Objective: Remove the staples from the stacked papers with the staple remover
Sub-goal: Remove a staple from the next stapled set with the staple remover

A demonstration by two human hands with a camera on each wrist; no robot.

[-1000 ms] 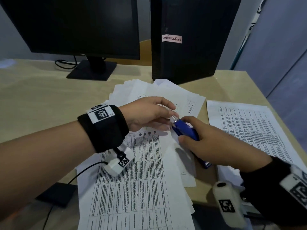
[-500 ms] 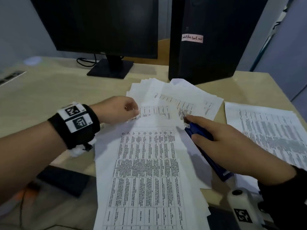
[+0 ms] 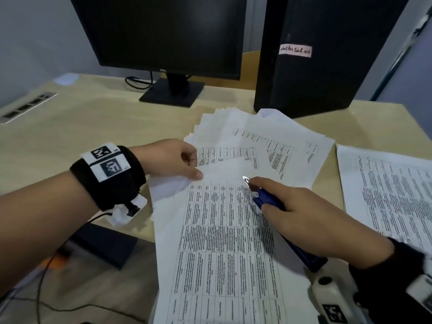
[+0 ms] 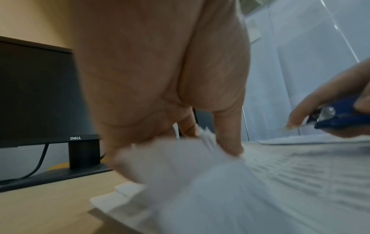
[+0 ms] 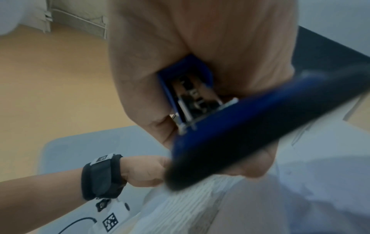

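A stack of printed papers (image 3: 222, 242) lies on the wooden desk (image 3: 70, 136), hanging over its front edge. My left hand (image 3: 195, 166) pinches the upper left corner of the top sheets between thumb and fingers; the left wrist view shows this left hand (image 4: 220, 142) on the blurred papers (image 4: 260, 182). My right hand (image 3: 259, 195) grips the blue staple remover (image 3: 267, 198), whose metal tip points at the top edge of the front sheet. The right wrist view shows the staple remover (image 5: 250, 126) in my palm. No staple can be made out.
Fanned loose sheets (image 3: 268, 136) lie behind the stack, and another printed pile (image 3: 385, 188) sits at the right. A black monitor (image 3: 163, 36) and a black computer tower (image 3: 315, 54) stand at the back. A socket strip (image 3: 25, 106) is set in the desk's far left.
My left hand has left the staple remover's tip, moved left, and now pinches the top sheets' upper left corner. My right hand still holds the remover near the page top.
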